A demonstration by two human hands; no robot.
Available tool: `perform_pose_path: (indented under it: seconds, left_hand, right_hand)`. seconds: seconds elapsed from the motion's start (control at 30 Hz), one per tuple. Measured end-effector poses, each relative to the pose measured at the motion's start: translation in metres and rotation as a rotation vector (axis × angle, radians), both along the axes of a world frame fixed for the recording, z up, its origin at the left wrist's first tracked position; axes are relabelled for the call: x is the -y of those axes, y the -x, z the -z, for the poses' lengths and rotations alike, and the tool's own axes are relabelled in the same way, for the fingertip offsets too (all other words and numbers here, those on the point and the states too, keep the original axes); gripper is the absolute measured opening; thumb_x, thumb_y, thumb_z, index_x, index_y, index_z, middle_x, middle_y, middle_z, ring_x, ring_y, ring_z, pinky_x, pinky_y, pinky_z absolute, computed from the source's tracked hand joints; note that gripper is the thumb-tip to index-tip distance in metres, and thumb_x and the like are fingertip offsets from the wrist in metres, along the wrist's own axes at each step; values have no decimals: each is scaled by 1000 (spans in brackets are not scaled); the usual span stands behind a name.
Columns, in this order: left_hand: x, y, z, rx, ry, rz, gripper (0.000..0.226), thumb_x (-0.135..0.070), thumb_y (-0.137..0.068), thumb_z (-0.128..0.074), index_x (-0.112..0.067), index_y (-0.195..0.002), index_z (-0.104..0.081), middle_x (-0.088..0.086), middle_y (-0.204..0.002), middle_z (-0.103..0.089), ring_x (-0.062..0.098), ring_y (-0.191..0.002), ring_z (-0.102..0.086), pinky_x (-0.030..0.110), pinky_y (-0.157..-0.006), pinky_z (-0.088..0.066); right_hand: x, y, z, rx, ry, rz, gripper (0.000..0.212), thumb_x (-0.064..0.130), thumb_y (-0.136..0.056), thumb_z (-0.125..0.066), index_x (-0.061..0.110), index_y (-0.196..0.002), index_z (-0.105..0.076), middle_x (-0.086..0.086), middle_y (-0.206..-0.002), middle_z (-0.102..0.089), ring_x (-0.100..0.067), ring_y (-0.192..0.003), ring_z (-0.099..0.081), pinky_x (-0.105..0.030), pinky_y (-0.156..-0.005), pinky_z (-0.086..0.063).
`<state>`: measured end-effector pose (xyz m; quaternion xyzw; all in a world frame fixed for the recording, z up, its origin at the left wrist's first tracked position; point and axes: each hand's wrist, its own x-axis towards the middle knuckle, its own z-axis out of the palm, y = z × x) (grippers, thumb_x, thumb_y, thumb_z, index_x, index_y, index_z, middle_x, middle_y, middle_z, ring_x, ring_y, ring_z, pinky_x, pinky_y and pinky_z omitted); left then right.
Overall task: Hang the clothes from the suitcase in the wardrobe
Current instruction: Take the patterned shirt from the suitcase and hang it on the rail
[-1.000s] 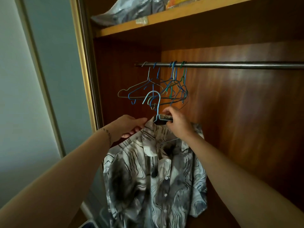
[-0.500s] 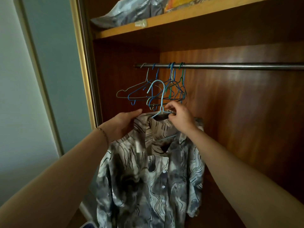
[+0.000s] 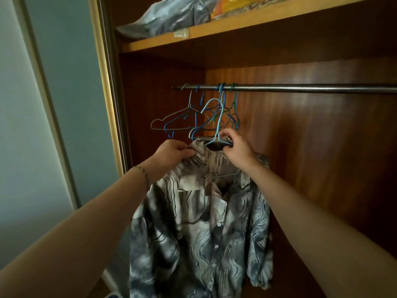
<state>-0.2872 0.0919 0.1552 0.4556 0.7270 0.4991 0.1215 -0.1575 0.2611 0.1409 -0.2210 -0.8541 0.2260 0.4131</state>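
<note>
A grey and white patterned shirt (image 3: 206, 229) hangs on a light blue wire hanger (image 3: 218, 123) that I hold up inside the wardrobe. My right hand (image 3: 237, 150) grips the hanger at its neck, by the shirt's collar. My left hand (image 3: 171, 157) pinches the collar and left shoulder of the shirt. The hanger's hook sits just below the metal rail (image 3: 300, 88), not touching it. The suitcase is out of view.
Several empty wire hangers (image 3: 189, 121) hang bunched at the rail's left end; the rail to the right is bare. A wooden shelf (image 3: 236, 26) above carries plastic-wrapped bundles. The wardrobe's door frame (image 3: 105, 82) stands at the left.
Both hands have lifted the shirt and hanger upward, so the hook now sits closer to the rail. My left hand has closed on the collar.
</note>
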Motion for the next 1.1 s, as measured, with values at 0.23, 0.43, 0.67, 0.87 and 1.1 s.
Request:
perform_pose_path:
  seconds: [0.23,0.43,0.67,0.87,1.1]
  left_hand:
    - [-3,-2,2,8,-1,3,16,-19,-87,-68,-4,-92,-72,11,-93,-73,25,-90,-69,35,-84,-54]
    - [-8,-7,9,48,-27,-11,13,-16,-87,-68,-3,-89,-71,9,-85,-72,18,-77,-66,29,-72,-55]
    - [4,-2,-1,-269,232,114,18,-21,-84,-72,-5,-92,-72,3,-74,-62,8,-61,-52,15,-55,-43]
    - [22,19,-9,-231,435,186,27,-40,-85,-67,-15,-94,-75,19,-99,-70,22,-84,-60,34,-79,-46]
    - [5,-14,-6,-304,369,255,23,-21,-96,-55,-8,-113,-65,2,-88,-65,11,-77,-58,12,-69,-43]
  right_hand:
    - [8,-1,-9,-60,85,-186,13,16,-94,-57,14,-99,-69,2,-94,-66,-11,-89,-60,-14,-75,-43]
    - [12,16,-10,-95,228,-138,15,12,-93,-55,16,-104,-63,-7,-92,-62,-16,-83,-55,-26,-70,-39]
    - [5,12,-24,-249,244,-125,19,1,-96,-46,10,-99,-63,8,-82,-61,-1,-76,-55,-9,-70,-40]
    - [-5,3,-27,-265,251,-105,22,5,-100,-40,-1,-106,-61,-8,-86,-66,-11,-77,-61,-11,-75,-42]
    - [-3,4,-29,-259,273,-129,23,10,-101,-39,4,-106,-60,1,-73,-66,0,-72,-60,-6,-68,-38]
